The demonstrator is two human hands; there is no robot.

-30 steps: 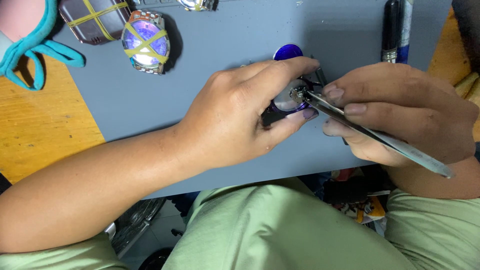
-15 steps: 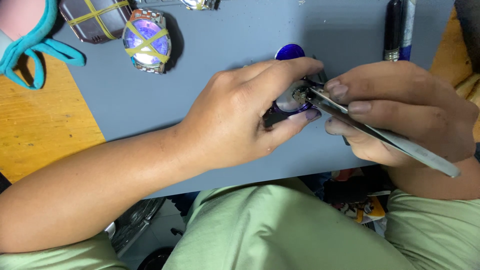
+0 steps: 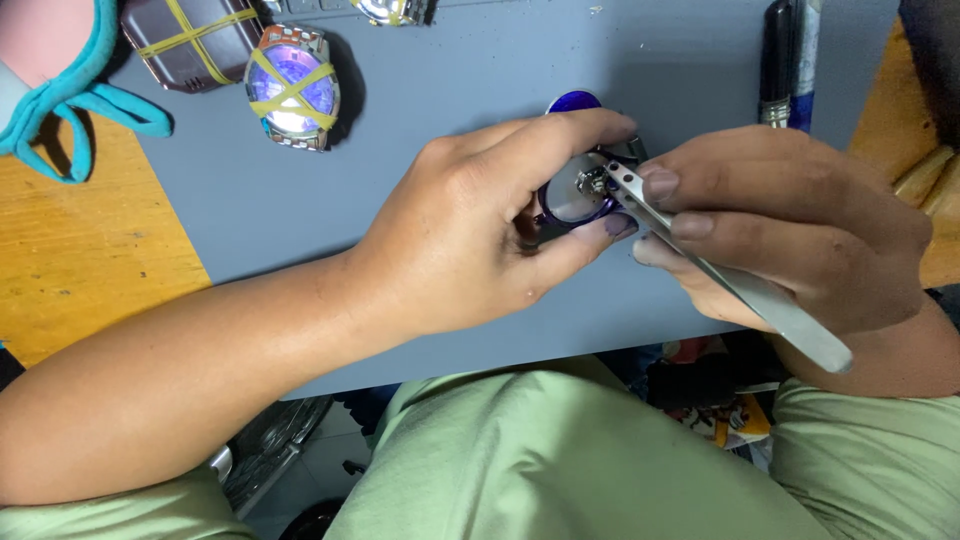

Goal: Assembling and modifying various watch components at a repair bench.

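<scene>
Near the grey mat's front edge, the left hand pinches the watch firmly while the right hand, closed on tweezers, should probe lightly at what seems the movement

The left hand comes in from the lower left on a bare forearm that crosses the frame diagonally, wrist bent slightly, back of the hand up. Its forefinger stretches out straight while the thumb curls beneath, the two closing in a pinching grip. The right hand enters from the right edge, knuckles up, fingers folded inward, thumb and forefinger pressed together in a tight grip. The fingertips of both hands nearly meet.
</scene>
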